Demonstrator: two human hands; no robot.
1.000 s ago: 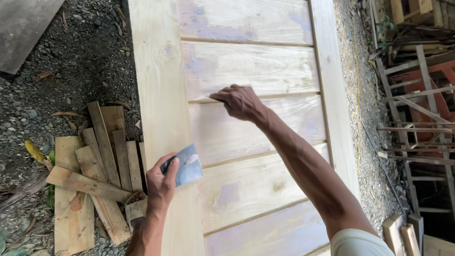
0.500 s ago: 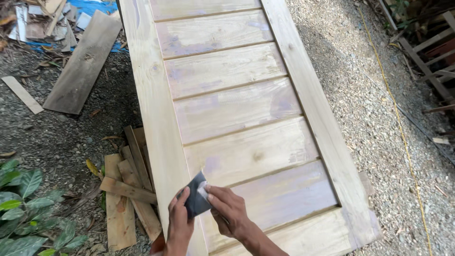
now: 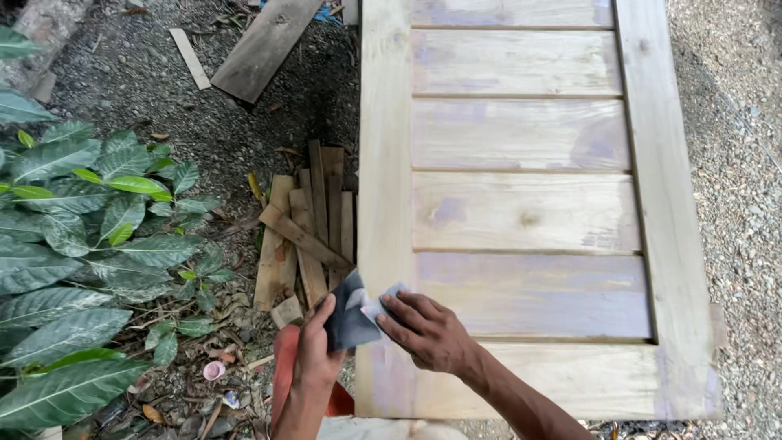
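Note:
A pale wooden panelled door [image 3: 521, 204] lies flat below me, with several horizontal slats between two long side rails. At its near left corner my left hand [image 3: 314, 350] holds a dark folded sheet of sandpaper [image 3: 352, 314] by its left edge. My right hand [image 3: 423, 330] pinches the same sheet from the right, its forearm crossing the door's bottom rail. Greyish-purple smears of filler mark several slats.
A pile of short wood offcuts [image 3: 305, 236] lies on the gravel just left of the door. A leafy green plant [image 3: 81, 261] fills the left side. A dark plank [image 3: 261, 45] lies at the top left. Gravel ground [image 3: 733, 163] runs along the door's right.
My right hand has come back from the middle slats to the sandpaper in my left hand. The view has shifted left and down, bringing the plant into sight.

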